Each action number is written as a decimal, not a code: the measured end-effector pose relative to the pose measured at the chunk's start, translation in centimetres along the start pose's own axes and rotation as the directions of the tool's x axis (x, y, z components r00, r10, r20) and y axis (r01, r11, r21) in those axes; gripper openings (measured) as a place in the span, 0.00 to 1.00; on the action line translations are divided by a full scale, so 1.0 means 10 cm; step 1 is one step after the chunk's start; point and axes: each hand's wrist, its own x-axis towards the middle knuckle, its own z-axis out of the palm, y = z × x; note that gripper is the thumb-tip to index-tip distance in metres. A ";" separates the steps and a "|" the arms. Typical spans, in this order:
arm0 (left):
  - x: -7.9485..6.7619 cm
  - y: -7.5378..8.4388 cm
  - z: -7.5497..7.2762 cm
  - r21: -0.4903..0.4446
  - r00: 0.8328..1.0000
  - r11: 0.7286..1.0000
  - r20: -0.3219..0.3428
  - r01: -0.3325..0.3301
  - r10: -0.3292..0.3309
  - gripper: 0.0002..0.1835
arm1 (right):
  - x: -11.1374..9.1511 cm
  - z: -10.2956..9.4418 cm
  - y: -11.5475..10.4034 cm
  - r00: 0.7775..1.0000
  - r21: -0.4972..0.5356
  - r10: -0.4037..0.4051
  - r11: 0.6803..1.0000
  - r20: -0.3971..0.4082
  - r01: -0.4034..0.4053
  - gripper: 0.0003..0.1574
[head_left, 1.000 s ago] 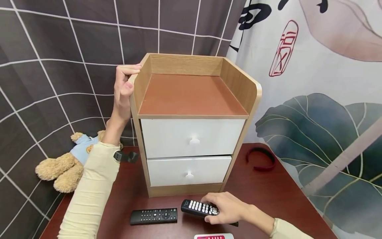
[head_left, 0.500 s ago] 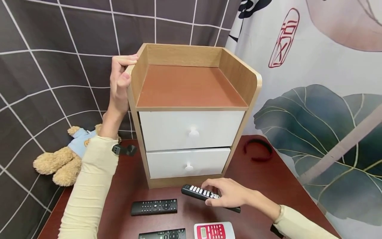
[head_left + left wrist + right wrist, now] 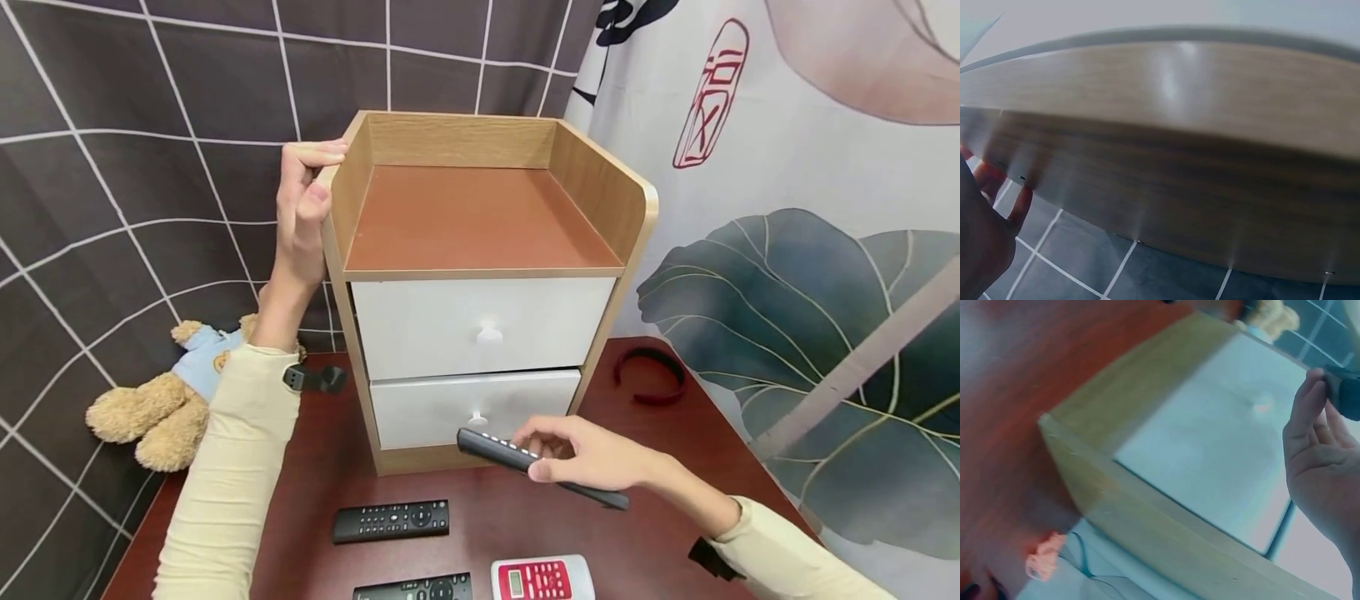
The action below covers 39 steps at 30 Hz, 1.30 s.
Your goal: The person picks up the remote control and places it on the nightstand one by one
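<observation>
My right hand [image 3: 588, 452] pinches a black remote control [image 3: 495, 451] with light buttons between thumb and fingers. It hangs above the table, tilted, in front of the lower drawer [image 3: 420, 408]. In the right wrist view the remote's dark end [image 3: 1344, 394] shows at the fingertips, beside the white drawer fronts. My left hand [image 3: 300, 221] grips the upper left side panel of a small wooden cabinet [image 3: 480, 221], fingers bent at its edge. The left wrist view shows fingers [image 3: 1019, 209] against that panel. Both white drawers, the upper drawer [image 3: 420, 329] included, are closed.
On the table [image 3: 315, 467] lie a black remote [image 3: 390, 522], another dark remote [image 3: 412, 588] at the frame's bottom and a red-and-white calculator [image 3: 542, 578]. A teddy bear [image 3: 187, 379] leans at left. A dark red headband [image 3: 651, 375] lies right of the cabinet.
My right hand has lifted the remote off the table, and the remote has turned so its side faces the camera. The head view has tipped down. The left hand stays on the cabinet.
</observation>
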 end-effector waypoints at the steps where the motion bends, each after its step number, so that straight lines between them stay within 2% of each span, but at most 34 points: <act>1: 0.00 0.00 0.00 0.001 1.000 1.000 0.001 -0.003 0.003 0.23 | 0.00 -0.04 -0.06 1.000 0.016 -0.004 1.000 0.004 0.004 0.17; 5: 0.02 0.01 -0.01 0.006 1.000 1.000 0.006 -0.017 0.017 0.23 | 0.01 -0.20 -0.32 1.000 0.042 0.002 0.999 0.026 -0.003 0.18; 12: 0.05 0.02 -0.01 0.053 0.999 0.998 0.033 -0.031 0.029 0.23 | 0.06 -0.53 -0.93 0.999 -0.064 0.039 0.997 0.007 -0.038 0.19; 16: 0.08 0.04 0.01 0.079 0.998 0.996 0.040 -0.045 0.042 0.24 | 0.18 -0.81 -1.41 0.994 -0.148 0.041 0.987 -0.102 -0.056 0.18; 18: 0.08 0.04 0.01 0.080 0.999 0.996 0.039 -0.038 0.035 0.24 | 0.27 -0.95 -1.64 0.982 -0.201 0.034 0.977 -0.186 -0.072 0.18; 20: 0.07 0.05 0.00 0.084 0.999 0.996 0.042 -0.034 0.031 0.24 | 0.39 -1.07 -1.84 0.958 -0.261 0.023 0.960 -0.286 -0.101 0.18; 22: 0.04 0.05 -0.01 0.087 0.999 0.996 0.040 -0.031 0.027 0.23 | 0.54 -1.15 -1.99 0.924 -0.309 0.027 0.938 -0.382 -0.155 0.17; 24: 0.01 0.05 -0.03 0.092 0.999 0.995 0.039 -0.033 0.029 0.24 | 0.67 -1.21 -2.08 0.883 -0.398 0.037 0.884 -0.468 -0.247 0.18; 25: -0.01 0.05 -0.04 0.097 0.999 0.995 0.040 -0.035 0.031 0.24 | 0.75 -1.23 -2.11 0.863 -0.438 0.051 0.846 -0.502 -0.304 0.19; 27: -0.05 0.06 -0.07 0.104 0.999 0.994 0.042 -0.030 0.026 0.25 | 0.90 -1.27 -2.13 0.832 -0.520 0.080 0.746 -0.549 -0.416 0.22; 29: -0.09 0.06 -0.08 0.109 0.999 0.994 0.045 -0.024 0.019 0.27 | 1.03 -1.31 -2.10 0.806 -0.590 0.117 0.621 -0.581 -0.516 0.25; 31: -0.11 0.07 -0.09 0.112 0.999 0.994 0.045 -0.019 0.014 0.28 | 1.15 -1.35 -2.06 0.779 -0.614 0.165 0.527 -0.605 -0.588 0.27; 32: -0.11 0.07 -0.09 0.113 0.999 0.993 0.044 -0.019 0.014 0.28 | 1.20 -1.38 -2.02 0.766 -0.617 0.186 0.491 -0.616 -0.616 0.29; 34: -0.11 0.08 -0.10 0.111 0.999 0.994 0.041 -0.023 0.018 0.29 | 1.28 -1.42 -1.97 0.737 -0.612 0.228 0.432 -0.636 -0.662 0.33; 37: -0.06 0.09 -0.08 0.099 0.999 0.995 0.043 -0.032 0.028 0.30 | 1.32 -1.48 -1.92 0.697 -0.597 0.257 0.373 -0.669 -0.710 0.36; 39: 0.00 0.09 -0.05 0.089 0.998 0.995 0.043 -0.041 0.037 0.29 | 1.31 -1.54 -1.93 0.679 -0.593 0.251 0.343 -0.690 -0.729 0.36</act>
